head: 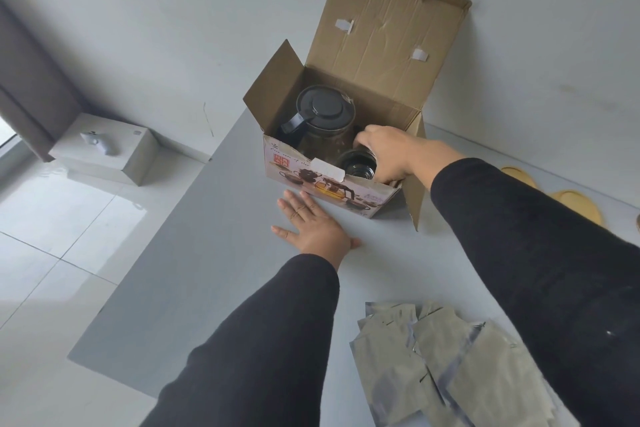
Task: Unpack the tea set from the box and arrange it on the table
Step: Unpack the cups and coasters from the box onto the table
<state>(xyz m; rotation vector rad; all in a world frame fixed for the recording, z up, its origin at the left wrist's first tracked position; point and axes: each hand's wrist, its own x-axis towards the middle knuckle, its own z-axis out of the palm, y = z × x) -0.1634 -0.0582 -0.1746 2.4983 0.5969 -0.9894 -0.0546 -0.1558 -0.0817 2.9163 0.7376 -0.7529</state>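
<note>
Your right hand reaches into the open cardboard box, with its fingers curled round the top of a dark glass cup that sits in the near right corner of the box. Your left hand lies flat on the grey bench just in front of the box, fingers straight and spread, holding nothing. Both arms wear black sleeves.

The box stands upright near the far edge of the bench, against the white wall. Its big lid flap stands up against the wall, with two scraps of white tape on it, and the side flaps are folded out. Inside, on the left, a glass teapot with a black lid and black handle stands upright, beside the cup. The printed front of the box shows a teapot and cups, and a torn white label covers part of it. There is a small red mark with characters and a line of slanted script, but both are too small to read.

Near you on the right lies a loose pile of grey-green foil pouches, overlapping one another. Yellow round coasters lie on the bench at the far right, partly hidden behind your right arm. On the tiled floor at the left sits a white box beside a grey curtain.
</note>
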